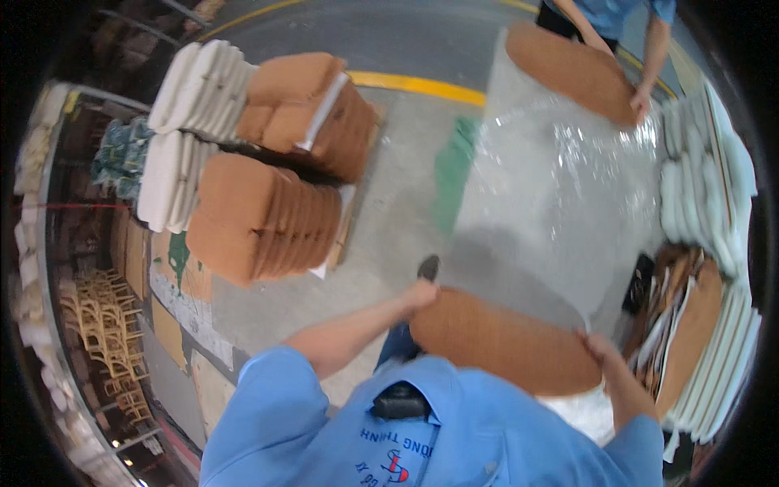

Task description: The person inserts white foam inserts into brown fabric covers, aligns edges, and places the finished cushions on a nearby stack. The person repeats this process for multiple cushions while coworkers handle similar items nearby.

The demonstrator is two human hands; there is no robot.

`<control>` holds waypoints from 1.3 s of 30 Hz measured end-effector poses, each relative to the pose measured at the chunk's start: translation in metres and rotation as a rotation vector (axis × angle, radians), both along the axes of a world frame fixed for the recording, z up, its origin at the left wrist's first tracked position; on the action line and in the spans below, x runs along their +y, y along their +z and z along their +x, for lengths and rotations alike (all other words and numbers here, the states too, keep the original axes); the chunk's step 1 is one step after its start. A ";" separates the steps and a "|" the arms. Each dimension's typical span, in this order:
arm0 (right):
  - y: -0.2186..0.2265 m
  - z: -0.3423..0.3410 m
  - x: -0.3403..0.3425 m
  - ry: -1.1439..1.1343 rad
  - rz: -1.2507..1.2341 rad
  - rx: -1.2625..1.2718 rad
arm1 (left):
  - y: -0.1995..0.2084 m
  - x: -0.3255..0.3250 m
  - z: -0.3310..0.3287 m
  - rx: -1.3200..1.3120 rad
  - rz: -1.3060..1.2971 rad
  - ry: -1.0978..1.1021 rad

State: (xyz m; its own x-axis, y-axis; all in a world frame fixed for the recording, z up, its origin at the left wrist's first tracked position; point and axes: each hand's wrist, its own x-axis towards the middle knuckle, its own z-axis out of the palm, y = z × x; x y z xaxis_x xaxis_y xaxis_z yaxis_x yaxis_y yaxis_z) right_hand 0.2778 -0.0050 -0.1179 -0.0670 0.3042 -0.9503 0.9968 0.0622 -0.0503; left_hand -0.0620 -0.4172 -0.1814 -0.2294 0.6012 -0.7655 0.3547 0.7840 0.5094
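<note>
I hold an orange-brown seat cushion (503, 345) flat in front of my chest. My left hand (420, 295) grips its left edge and my right hand (599, 347) grips its right edge. The cushion sits at the near end of a sheet of clear plastic wrap (560, 203) spread over a table. At the far end another person's hand (641, 101) rests on a second orange-brown cushion (572, 69) on the same sheet.
Stacks of orange-brown cushions (268, 215) and white cushions (174, 170) stand on a pallet to the left. White cushions (698, 170) and mixed cushions (690, 325) are stacked on the right. A yellow floor line (414, 83) crosses behind. Wooden chair frames (105, 325) pile at far left.
</note>
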 end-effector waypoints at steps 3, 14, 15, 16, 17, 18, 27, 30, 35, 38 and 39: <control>0.040 -0.017 -0.026 -0.591 -0.328 0.203 | 0.032 -0.003 0.006 -0.644 -0.087 0.982; 0.086 0.004 -0.056 -0.755 -0.293 0.145 | 0.148 -0.007 0.026 -0.636 -0.268 0.879; 0.084 0.002 -0.058 -0.762 -0.272 0.139 | 0.140 -0.007 0.030 -0.584 -0.283 0.886; 0.083 0.000 -0.059 -0.768 -0.251 0.133 | 0.134 -0.009 0.032 -0.566 -0.284 0.891; 0.083 -0.003 -0.059 -0.769 -0.226 0.127 | 0.131 -0.007 0.032 -0.552 -0.281 0.896; 0.083 -0.006 -0.059 -0.772 -0.221 0.112 | 0.127 -0.006 0.031 -0.537 -0.277 0.902; 0.061 -0.014 -0.037 -0.771 -0.277 -0.019 | 0.107 0.014 0.010 -0.700 -0.423 1.182; 0.048 -0.025 -0.025 -0.704 -0.211 -0.113 | 0.098 0.028 -0.003 -0.778 -0.535 1.233; 0.039 -0.013 0.000 -1.007 -0.406 0.003 | 0.070 0.025 -0.032 -0.961 -0.359 1.131; 0.084 -0.015 0.018 -0.923 -0.498 0.320 | 0.081 0.025 -0.061 -1.162 -0.174 1.071; 0.087 -0.014 0.013 -0.939 -0.466 0.351 | 0.085 0.034 -0.063 -1.106 -0.174 1.058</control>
